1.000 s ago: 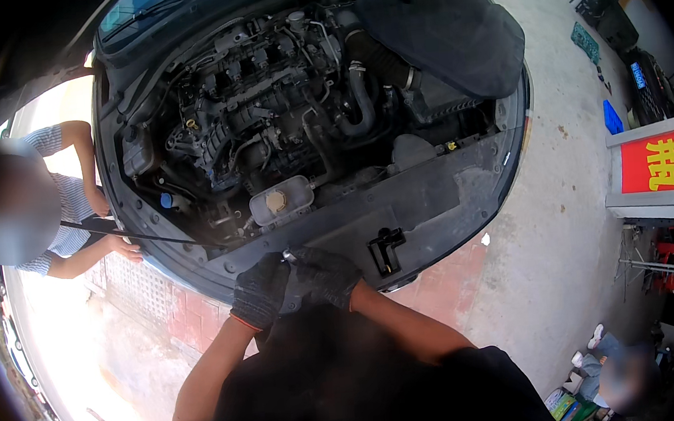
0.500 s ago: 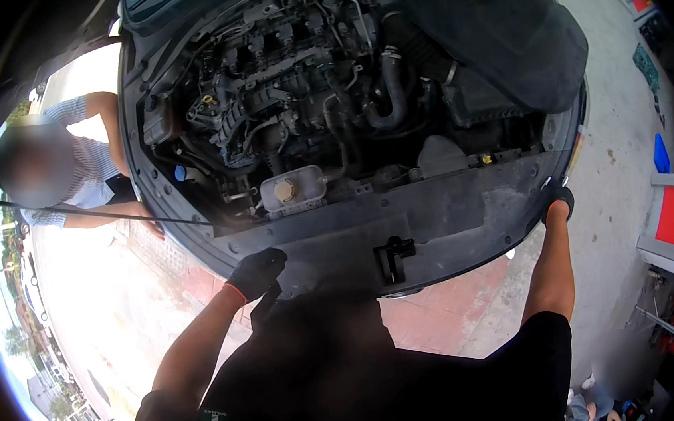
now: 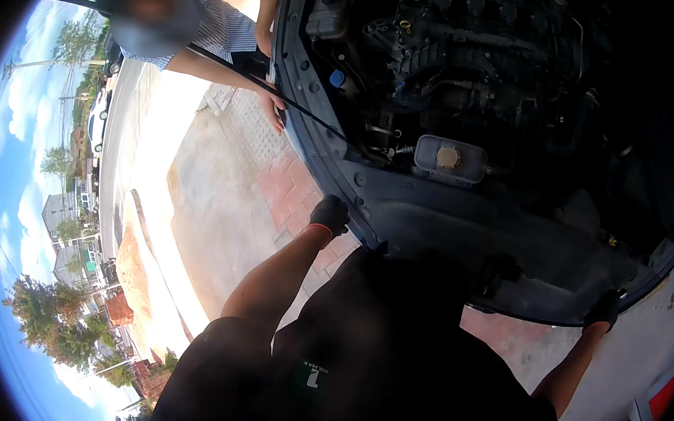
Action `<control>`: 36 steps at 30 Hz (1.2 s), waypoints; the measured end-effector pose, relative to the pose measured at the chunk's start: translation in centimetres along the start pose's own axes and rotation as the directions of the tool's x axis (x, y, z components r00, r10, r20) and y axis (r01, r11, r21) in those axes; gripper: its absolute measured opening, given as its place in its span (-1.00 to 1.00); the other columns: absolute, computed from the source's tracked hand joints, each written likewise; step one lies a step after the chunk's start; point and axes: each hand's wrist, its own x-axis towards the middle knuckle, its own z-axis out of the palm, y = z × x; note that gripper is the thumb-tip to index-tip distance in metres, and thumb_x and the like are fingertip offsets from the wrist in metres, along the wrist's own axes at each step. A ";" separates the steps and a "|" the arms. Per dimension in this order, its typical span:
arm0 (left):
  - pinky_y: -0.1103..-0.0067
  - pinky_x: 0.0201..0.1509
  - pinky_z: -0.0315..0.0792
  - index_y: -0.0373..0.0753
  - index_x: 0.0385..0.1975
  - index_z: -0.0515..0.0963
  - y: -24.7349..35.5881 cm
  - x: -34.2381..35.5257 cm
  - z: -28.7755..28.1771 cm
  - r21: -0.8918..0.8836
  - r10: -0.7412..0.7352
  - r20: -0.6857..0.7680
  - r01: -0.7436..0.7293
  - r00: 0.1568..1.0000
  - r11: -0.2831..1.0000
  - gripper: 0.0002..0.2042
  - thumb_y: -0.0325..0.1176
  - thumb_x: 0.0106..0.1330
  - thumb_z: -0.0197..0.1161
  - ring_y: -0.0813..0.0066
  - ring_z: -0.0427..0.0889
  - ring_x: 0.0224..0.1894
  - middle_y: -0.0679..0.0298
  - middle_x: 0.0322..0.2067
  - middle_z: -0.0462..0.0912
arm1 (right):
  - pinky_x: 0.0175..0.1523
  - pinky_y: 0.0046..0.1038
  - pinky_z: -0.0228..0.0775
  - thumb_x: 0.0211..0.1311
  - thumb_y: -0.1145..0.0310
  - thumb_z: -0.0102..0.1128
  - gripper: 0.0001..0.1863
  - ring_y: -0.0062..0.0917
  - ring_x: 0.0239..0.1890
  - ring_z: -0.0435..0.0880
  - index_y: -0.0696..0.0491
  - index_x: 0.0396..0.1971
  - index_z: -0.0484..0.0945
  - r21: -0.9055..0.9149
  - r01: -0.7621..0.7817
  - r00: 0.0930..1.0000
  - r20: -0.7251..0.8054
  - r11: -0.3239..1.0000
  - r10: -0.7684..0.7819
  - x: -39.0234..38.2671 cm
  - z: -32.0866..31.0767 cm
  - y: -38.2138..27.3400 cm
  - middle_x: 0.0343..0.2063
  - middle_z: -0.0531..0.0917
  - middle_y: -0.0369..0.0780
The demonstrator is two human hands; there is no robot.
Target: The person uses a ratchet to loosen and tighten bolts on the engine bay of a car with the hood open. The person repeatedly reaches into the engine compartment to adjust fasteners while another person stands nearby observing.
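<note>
My left hand (image 3: 330, 214), in a dark glove with an orange cuff, rests at the car's left front edge with its fingers curled against it. Farther right, my right hand (image 3: 605, 310), gloved too, lies on the front rim; its fingers are lost in shadow. Between the hands stretches the dark plastic front panel (image 3: 434, 222), with a latch (image 3: 496, 274) near my torso. Behind it the open engine bay shows a coolant tank (image 3: 451, 160) with a pale cap, a blue cap (image 3: 337, 78) and the engine (image 3: 468, 55), much of it dark.
A person in a striped sleeve (image 3: 220, 20) stands at the car's left side, one hand (image 3: 270, 108) on the fender. A thin black prop rod (image 3: 296, 106) slants down to the front panel. Paving (image 3: 291, 186) lies at left; a road, trees and buildings lie beyond.
My view has swung left, so the car sits farther right and looks darker. My left hand has shifted to the car's left front edge; my right hand stays on the front rim.
</note>
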 end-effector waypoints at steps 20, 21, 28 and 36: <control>0.30 0.04 0.48 -0.23 0.04 0.47 -3.6 1.8 3.9 -0.322 0.342 -0.283 -0.425 0.896 0.846 -0.59 -0.12 0.31 0.23 -0.02 0.61 0.01 0.01 -0.07 0.63 | -0.09 -0.37 0.50 0.24 0.45 0.13 -0.82 -0.29 -0.21 0.66 0.13 -0.22 0.64 -0.306 0.890 0.260 0.950 -0.338 -0.175 -37.0 32.6 14.3 -0.26 0.66 -0.13; 0.30 0.05 0.48 -0.22 0.07 0.47 -3.4 2.0 4.0 -0.239 0.440 -0.308 -0.517 0.843 0.822 -0.57 -0.13 0.29 0.25 -0.03 0.61 0.00 0.03 -0.06 0.64 | -0.09 -0.38 0.49 0.24 0.46 0.12 -0.83 -0.30 -0.21 0.65 0.12 -0.23 0.64 -0.324 0.902 0.288 0.944 -0.286 -0.162 -38.1 33.9 14.3 -0.24 0.66 -0.12; 0.31 0.20 0.44 -0.28 0.16 0.46 4.6 -4.1 -4.8 -0.578 0.739 -0.355 -0.756 0.572 0.307 -0.61 -0.30 0.37 0.16 0.10 0.55 0.13 0.01 0.12 0.53 | -0.06 -0.41 0.46 0.33 0.33 0.13 -0.70 -0.44 -0.19 0.64 0.18 -0.05 0.55 -0.603 0.667 0.664 0.748 0.438 0.018 -45.5 41.5 13.7 -0.23 0.67 -0.15; 0.29 0.25 0.41 -0.30 0.23 0.41 6.8 -9.0 -8.7 -0.404 0.748 -0.508 -0.885 0.427 0.231 -0.62 -0.37 0.45 0.09 0.13 0.51 0.21 -0.02 0.12 0.52 | 0.17 -0.26 0.40 0.29 0.27 0.19 -0.58 -0.21 0.07 0.62 0.14 0.10 0.52 -0.513 0.850 0.527 0.830 0.119 -0.182 -51.4 44.6 12.3 -0.02 0.65 -0.04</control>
